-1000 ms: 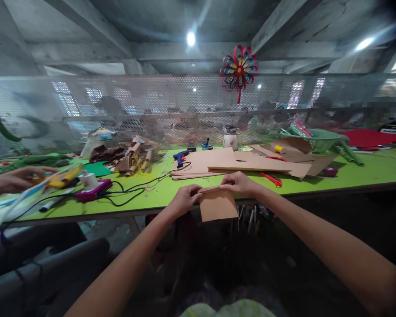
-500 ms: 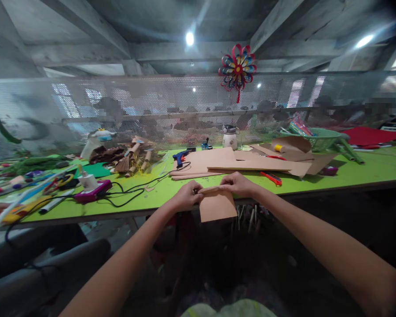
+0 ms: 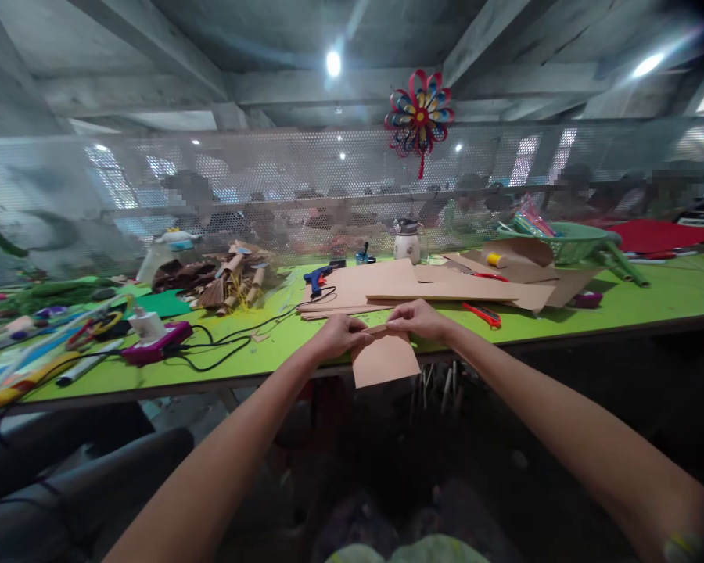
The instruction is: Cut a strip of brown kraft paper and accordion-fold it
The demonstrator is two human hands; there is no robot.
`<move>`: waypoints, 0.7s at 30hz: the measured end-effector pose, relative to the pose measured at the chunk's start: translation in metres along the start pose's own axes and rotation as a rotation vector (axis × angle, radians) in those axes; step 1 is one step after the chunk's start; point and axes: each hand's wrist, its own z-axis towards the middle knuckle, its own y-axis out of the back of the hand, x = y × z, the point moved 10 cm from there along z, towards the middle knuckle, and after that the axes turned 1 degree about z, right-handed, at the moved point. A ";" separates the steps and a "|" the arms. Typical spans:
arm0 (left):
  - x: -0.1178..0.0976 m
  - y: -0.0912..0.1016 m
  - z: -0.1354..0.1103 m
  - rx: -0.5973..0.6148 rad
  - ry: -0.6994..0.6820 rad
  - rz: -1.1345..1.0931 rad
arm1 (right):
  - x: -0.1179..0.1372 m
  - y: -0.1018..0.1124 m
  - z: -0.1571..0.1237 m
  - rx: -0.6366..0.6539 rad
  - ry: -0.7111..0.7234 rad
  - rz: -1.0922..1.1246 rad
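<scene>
A small sheet of brown kraft paper (image 3: pixel 386 361) hangs over the front edge of the green table, its far edge folded into a narrow strip. My left hand (image 3: pixel 339 336) pinches the left end of that fold. At the right end, my right hand (image 3: pixel 421 319) grips the fold between thumb and fingers. Just beyond my hands lie a stack of larger brown sheets (image 3: pixel 357 283) and a long folded brown strip (image 3: pixel 446 294). A blue glue gun (image 3: pixel 315 279) rests at the stack's left corner.
A red-handled cutter (image 3: pixel 482 315) lies right of my hands. On the left are a purple power strip (image 3: pixel 156 344) with black cables and a pile of brown paper scraps (image 3: pixel 228 281). A white jar (image 3: pixel 407 244) and a green basket (image 3: pixel 575 244) stand at the back.
My left fingers have shifted along the fold and now lie straighter against it. Both hands still hold the brown paper. The view has tilted slightly.
</scene>
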 end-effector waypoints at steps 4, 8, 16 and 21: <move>0.008 -0.003 -0.001 0.004 0.040 -0.075 | -0.007 0.000 -0.002 -0.044 0.008 0.127; 0.009 -0.004 -0.001 -0.010 0.050 -0.089 | -0.010 0.001 -0.003 -0.075 0.015 0.163; 0.003 -0.004 -0.001 -0.008 0.046 -0.092 | -0.008 0.003 -0.006 -0.123 0.029 0.083; -0.004 -0.002 0.001 -0.046 -0.053 -0.018 | -0.006 0.004 -0.005 -0.152 0.045 0.053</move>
